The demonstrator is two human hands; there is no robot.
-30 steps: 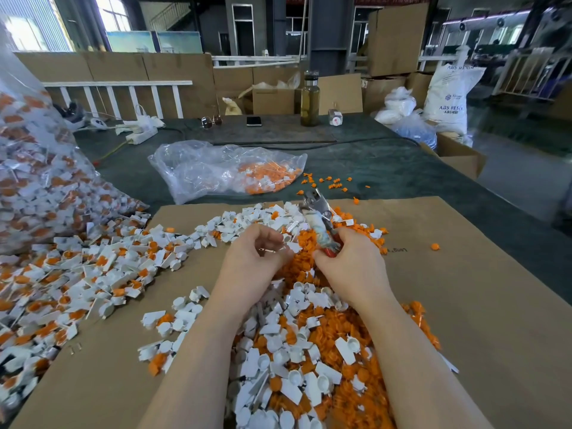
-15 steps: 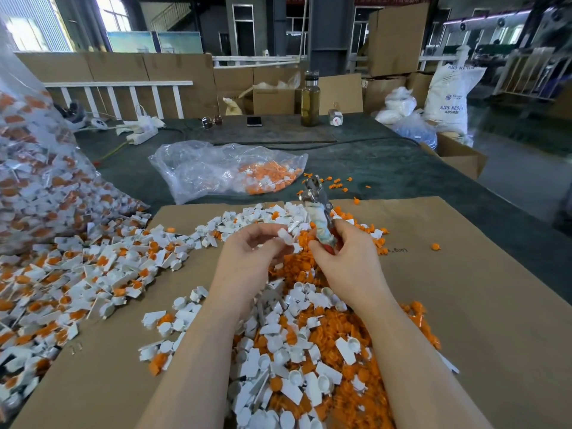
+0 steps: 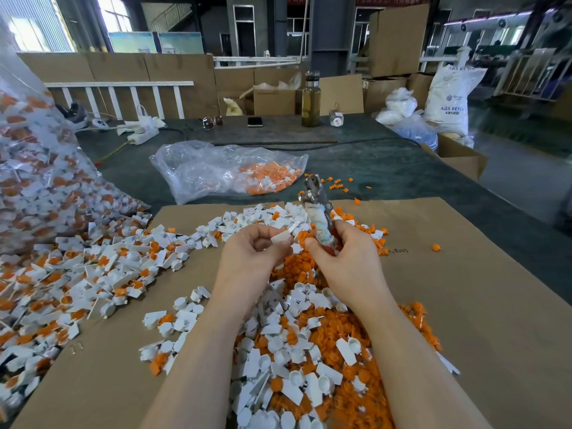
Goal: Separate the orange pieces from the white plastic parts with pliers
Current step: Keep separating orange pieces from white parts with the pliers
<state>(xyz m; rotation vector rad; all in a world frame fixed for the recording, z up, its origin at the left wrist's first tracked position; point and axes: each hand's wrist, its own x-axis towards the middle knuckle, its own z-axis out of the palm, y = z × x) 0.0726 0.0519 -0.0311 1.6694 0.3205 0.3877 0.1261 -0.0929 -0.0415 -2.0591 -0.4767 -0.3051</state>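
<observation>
Your left hand (image 3: 258, 249) pinches a white part (image 3: 282, 237) mid-scene over the pile; your right hand (image 3: 346, 252) grips the pliers (image 3: 318, 212), nose pointing far. Bring that nose near, bite only orange.

Bare cardboard sheet (image 3: 464, 305) to my right gives open passage. Left, heaped white plastic parts (image 3: 77, 274) and a bulging parts bag (image 3: 40, 181) block me. Ahead, a crumpled clear bag (image 3: 216, 171) lies across the counter (image 3: 387, 174).
</observation>
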